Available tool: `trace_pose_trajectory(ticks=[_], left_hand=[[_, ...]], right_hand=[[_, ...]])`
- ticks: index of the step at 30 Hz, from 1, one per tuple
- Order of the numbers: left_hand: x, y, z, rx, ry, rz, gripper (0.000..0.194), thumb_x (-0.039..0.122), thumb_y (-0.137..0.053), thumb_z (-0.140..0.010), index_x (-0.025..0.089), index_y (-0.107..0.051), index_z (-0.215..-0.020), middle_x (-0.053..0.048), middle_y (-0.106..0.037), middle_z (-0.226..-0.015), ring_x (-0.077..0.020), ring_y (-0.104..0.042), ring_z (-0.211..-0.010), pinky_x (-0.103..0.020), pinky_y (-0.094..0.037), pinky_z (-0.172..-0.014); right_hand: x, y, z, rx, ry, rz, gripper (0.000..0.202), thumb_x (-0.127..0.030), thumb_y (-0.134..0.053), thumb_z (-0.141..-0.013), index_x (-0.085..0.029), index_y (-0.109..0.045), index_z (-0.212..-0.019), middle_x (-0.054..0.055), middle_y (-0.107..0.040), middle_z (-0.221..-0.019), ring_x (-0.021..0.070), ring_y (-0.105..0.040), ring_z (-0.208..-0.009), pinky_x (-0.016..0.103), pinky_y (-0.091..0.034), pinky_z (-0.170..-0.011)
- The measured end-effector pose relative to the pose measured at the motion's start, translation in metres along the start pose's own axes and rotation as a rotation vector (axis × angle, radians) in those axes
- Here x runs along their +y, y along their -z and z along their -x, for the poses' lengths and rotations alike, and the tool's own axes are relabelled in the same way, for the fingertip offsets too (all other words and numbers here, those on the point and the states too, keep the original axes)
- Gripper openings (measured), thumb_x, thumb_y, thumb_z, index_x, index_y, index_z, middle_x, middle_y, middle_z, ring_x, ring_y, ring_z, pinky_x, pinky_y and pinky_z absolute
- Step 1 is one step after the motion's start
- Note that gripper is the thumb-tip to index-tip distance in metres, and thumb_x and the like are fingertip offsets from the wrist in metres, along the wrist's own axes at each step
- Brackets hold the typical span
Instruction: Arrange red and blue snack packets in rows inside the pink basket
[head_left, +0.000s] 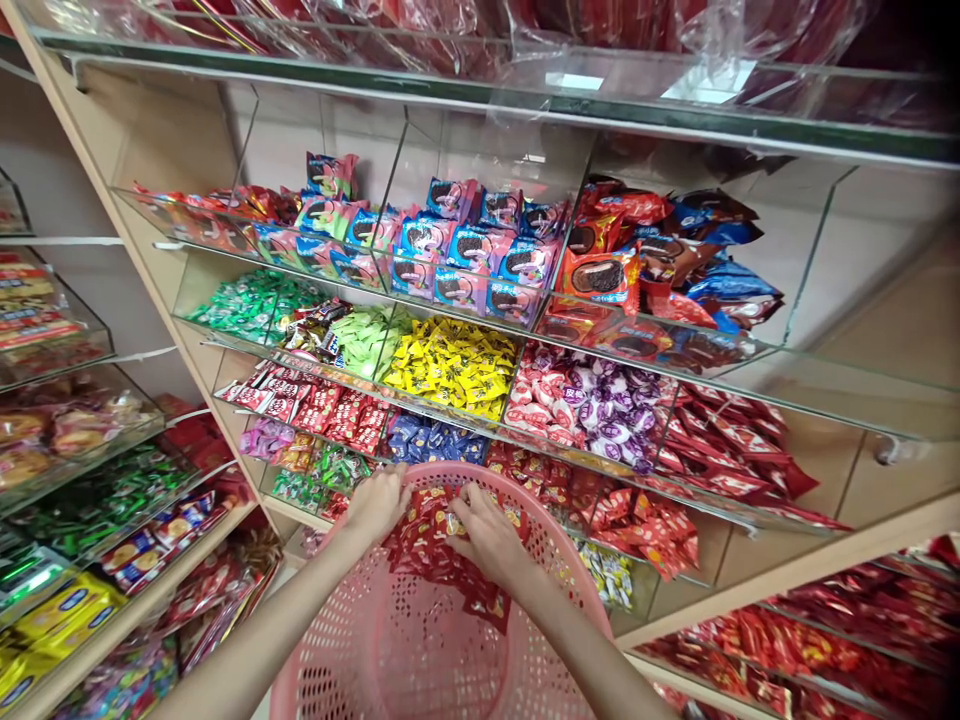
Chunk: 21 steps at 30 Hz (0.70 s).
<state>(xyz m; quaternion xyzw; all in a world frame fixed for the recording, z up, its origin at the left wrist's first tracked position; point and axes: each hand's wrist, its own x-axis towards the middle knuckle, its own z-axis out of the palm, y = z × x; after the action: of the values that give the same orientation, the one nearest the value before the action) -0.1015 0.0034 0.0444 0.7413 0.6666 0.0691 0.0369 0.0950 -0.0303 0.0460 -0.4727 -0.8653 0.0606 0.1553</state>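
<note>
A pink perforated plastic basket (pixel 420 660) stands tilted below the shelves, with its far rim against the lower shelf fronts. Red candy packets (pixel 435 540) lie in a heap inside its far side. At the far left part of the rim is my left hand (pixel 379 500), its fingers bent over the edge beside the packets; what they grip is partly hidden. My right hand (pixel 487 535) reaches over the red packets inside the basket, fingers apart and curved, touching the top of the heap.
Glass-fronted shelves hold wrapped cookies (pixel 472 245), yellow candies (pixel 450 365), purple candies (pixel 622 405) and blue packets (pixel 435 440). More stocked shelves stand at the left and lower right. A glass shelf edge (pixel 480 95) crosses the top.
</note>
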Motion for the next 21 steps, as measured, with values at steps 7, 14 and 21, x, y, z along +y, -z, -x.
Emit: trace_pose_trajectory(ticks=[7, 14, 21], left_hand=[[-0.003, -0.002, -0.001, 0.030, -0.027, -0.004, 0.033, 0.032, -0.032, -0.086, 0.017, -0.047, -0.111, -0.010, -0.062, -0.100, -0.0222, -0.060, -0.088, -0.030, -0.043, -0.071], [-0.004, 0.000, -0.002, 0.002, -0.028, -0.007, 0.031, 0.034, -0.031, -0.086, 0.018, -0.047, -0.108, -0.011, -0.064, -0.096, -0.0216, -0.061, -0.085, -0.029, -0.043, -0.069], [-0.009, 0.004, -0.003, -0.019, -0.021, 0.026, 0.034, 0.040, -0.031, -0.086, 0.019, -0.050, -0.104, -0.010, -0.065, -0.091, -0.0218, -0.062, -0.084, -0.029, -0.043, -0.069]], right_hand=[[-0.001, -0.006, 0.005, 0.061, 0.000, 0.078, 0.023, -0.036, -0.054, -0.079, -0.022, -0.057, -0.097, 0.008, -0.048, -0.103, 0.0236, -0.044, -0.097, 0.036, -0.037, -0.083], [0.024, 0.012, 0.000, 0.230, -0.132, 0.039, 0.035, -0.044, -0.042, -0.083, -0.021, -0.054, -0.107, 0.010, -0.047, -0.109, 0.0236, -0.044, -0.098, 0.036, -0.036, -0.081], [0.082, -0.004, 0.007, 0.248, -0.552, -0.111, 0.039, -0.050, -0.040, -0.082, -0.018, -0.059, -0.095, 0.013, -0.056, -0.096, 0.0248, -0.052, -0.090, 0.035, -0.038, -0.076]])
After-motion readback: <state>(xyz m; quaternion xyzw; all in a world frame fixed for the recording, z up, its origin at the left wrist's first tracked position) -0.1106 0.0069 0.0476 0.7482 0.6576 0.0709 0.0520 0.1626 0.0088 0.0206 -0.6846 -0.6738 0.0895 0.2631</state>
